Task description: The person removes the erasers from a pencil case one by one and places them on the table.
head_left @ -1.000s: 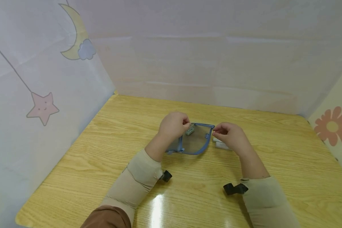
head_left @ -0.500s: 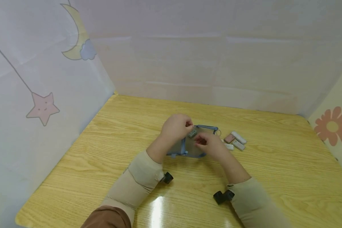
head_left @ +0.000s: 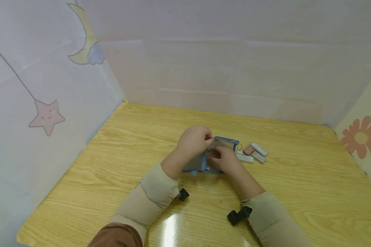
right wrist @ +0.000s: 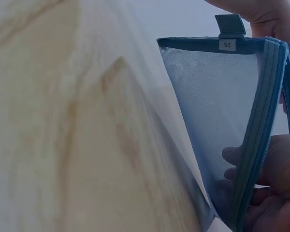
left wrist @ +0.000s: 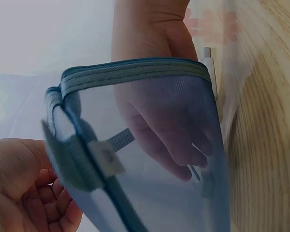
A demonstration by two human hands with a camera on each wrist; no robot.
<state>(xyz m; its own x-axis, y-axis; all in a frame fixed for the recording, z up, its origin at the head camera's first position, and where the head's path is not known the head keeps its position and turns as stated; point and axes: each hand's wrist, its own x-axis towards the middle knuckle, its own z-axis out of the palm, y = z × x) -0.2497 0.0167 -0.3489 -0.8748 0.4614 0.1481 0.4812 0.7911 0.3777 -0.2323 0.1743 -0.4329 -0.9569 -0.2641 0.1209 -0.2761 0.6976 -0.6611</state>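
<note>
A mesh zip pouch [head_left: 194, 164] with blue trim stands on its edge in the head view, its mouth unzipped. My left hand [head_left: 195, 140] pinches its far upper edge. Curled fingers of that left hand [left wrist: 24, 188] show beside the pouch's trim in the left wrist view. My right hand [head_left: 225, 158] reaches inside the mouth. Through the mesh, the right hand's [left wrist: 166, 128] fingers point down, loosely bent, close to a small pale block [left wrist: 208, 184]; contact is unclear. In the right wrist view, its fingertips show through the pouch [right wrist: 208, 92] wall.
Right of the pouch lie several small blocks, eraser-like: a pink one [head_left: 248, 150], a long white one [head_left: 259, 149] and a whitish one [head_left: 259, 157]. A metal ring [head_left: 239, 146] hangs at the pouch corner. Printed backdrop walls [head_left: 204, 75] border the wooden table [head_left: 136, 137].
My right hand has moved left from the pouch's corner into its mouth, uncovering the small blocks on the table. My left hand and the pouch have shifted slightly right.
</note>
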